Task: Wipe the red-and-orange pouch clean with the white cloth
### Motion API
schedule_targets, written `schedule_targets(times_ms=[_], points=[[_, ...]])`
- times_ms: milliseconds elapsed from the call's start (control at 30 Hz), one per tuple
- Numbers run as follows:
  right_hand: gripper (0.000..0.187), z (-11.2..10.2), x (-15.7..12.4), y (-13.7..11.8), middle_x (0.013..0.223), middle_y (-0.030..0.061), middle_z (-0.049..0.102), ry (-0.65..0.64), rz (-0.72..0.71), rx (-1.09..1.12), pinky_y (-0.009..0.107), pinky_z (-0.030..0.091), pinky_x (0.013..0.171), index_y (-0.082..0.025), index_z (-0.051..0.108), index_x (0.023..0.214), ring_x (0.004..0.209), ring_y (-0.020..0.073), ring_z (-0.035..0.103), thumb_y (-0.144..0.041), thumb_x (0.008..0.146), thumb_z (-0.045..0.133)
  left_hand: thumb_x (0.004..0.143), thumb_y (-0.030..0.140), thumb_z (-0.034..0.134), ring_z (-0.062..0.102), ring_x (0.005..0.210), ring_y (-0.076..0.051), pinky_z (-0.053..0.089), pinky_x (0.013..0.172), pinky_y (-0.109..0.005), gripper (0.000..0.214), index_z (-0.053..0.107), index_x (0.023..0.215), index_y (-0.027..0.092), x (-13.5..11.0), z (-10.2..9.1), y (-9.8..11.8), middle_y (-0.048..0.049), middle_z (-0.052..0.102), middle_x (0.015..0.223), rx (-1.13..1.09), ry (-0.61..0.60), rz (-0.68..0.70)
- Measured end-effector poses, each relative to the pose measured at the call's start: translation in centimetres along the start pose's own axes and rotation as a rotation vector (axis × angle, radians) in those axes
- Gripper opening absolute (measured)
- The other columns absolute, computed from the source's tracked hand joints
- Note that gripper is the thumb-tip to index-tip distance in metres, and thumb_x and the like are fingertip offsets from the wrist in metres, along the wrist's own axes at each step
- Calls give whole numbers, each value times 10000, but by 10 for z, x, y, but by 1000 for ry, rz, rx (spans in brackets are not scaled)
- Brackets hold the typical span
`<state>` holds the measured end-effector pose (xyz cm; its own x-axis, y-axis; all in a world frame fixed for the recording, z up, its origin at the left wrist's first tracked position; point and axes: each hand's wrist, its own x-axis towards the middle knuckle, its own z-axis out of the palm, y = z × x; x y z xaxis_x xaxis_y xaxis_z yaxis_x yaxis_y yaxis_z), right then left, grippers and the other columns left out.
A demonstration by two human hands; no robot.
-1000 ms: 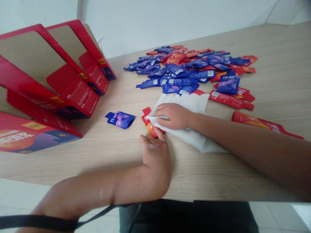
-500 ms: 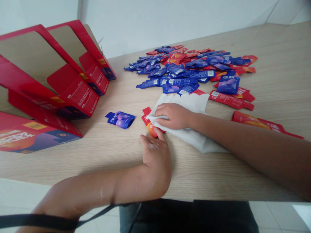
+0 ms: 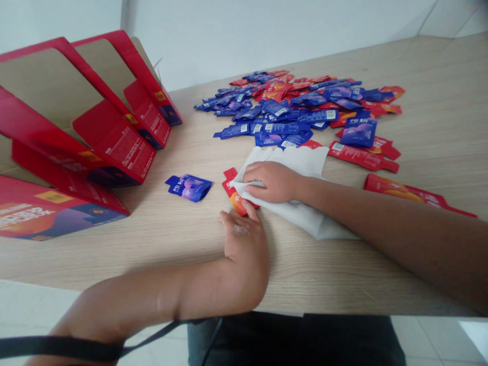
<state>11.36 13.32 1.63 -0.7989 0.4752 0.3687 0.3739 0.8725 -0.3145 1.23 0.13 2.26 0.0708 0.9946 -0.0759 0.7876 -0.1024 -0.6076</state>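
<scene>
My right hand (image 3: 272, 181) is closed on a white cloth (image 3: 305, 160), bunching its left corner between thumb and fingers over a small red and orange pouch (image 3: 230, 179). Part of that pouch is hidden under the cloth. At the pouch's near end, my left hand (image 3: 246, 234) lies with its thumb and a finger apart, one fingertip touching the pouch; its other fingers are out of sight. A blue and purple pouch (image 3: 190, 188) lies flat on the table to the left of both hands.
Open red cardboard boxes (image 3: 114, 147) stand in a row at the left. A heap of blue and red pouches (image 3: 290, 109) spreads across the back of the wooden table (image 3: 183, 244). One red pouch (image 3: 404, 192) lies beyond my right forearm.
</scene>
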Motion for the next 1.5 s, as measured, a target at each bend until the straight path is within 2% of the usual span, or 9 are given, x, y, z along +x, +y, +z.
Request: schedule_targets(times_ms=[233,467,667,1233,1500], points=[[190,0,0,0,814,68,596,-4,-12,-1,283,353,708,-134,614,771,752,168,505,-224,848,466,835,-26,244,684,910,-232,460,938,-420,536,414,1344,-17,0,3,1,-217,714,901,-32,29,3],[195,0,0,1,816,68,597,-1,-13,-14,283,356,708,-133,614,773,753,169,507,-232,853,467,840,-21,211,675,953,-252,451,952,-434,545,349,1366,-57,0,3,0,-257,702,945,-59,5,10],[196,0,0,0,820,69,599,-4,-15,-15,284,359,713,-131,615,781,755,167,510,-226,856,461,843,-14,213,676,945,-245,460,933,-421,543,361,1365,-41,1,0,-1,-238,708,944,-58,-21,12],[196,-1,0,0,816,66,592,-10,-3,-9,286,357,713,-136,612,778,756,169,508,-243,851,466,838,-17,224,680,915,-228,464,916,-400,543,394,1353,-22,0,2,0,-206,717,884,-45,29,5],[195,0,0,1,819,70,593,-1,-15,2,289,358,724,-133,615,778,766,173,510,-240,849,468,834,-30,227,681,923,-240,470,907,-409,542,382,1354,-38,1,0,-1,-210,712,864,-75,6,13]])
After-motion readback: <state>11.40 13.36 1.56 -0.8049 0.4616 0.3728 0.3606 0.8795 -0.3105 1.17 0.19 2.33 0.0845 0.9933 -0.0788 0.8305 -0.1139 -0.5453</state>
